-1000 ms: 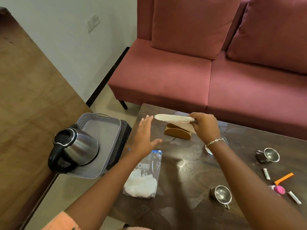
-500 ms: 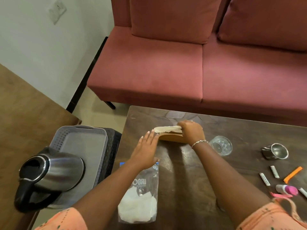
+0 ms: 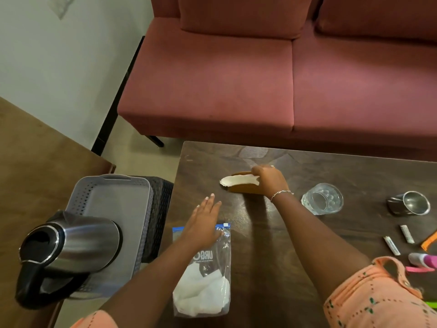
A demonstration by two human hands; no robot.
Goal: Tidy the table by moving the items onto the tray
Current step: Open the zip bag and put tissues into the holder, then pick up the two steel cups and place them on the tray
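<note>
Now, your right hand (image 3: 269, 179) is at the far middle of the bench (image 3: 260, 245). Its fingers (image 3: 256, 171) are curled over the right end of the white napkin stack (image 3: 238, 180), which sits in the wooden napkin holder (image 3: 246, 188). Whether that grip also takes in the holder itself, I cannot tell. The stack's long axis runs roughly 9 to 3 o'clock, and its free end points at 9.

Your left hand (image 3: 204, 223) is flat, fingers straight and together, holding nothing. It hovers over or rests on the top edge of the zip bag (image 3: 205, 280); I can't tell which. The bag lies with its long axis 12 to 6 o'clock, at the bench's left edge.

What the next move turns on is this: the tray (image 3: 132, 209) lies off the bench at about 8 o'clock from your right hand, and your left hand sits between the two. The left hand is the nearer one to the tray, so the holder looks like either a long cross-body carry or a hand-over. The kettle (image 3: 78, 245) fills the tray's near end, so aim for the bare floor at 12 o'clock of it. In my judgement, lifting by the napkins alone could leave the holder behind.
</note>
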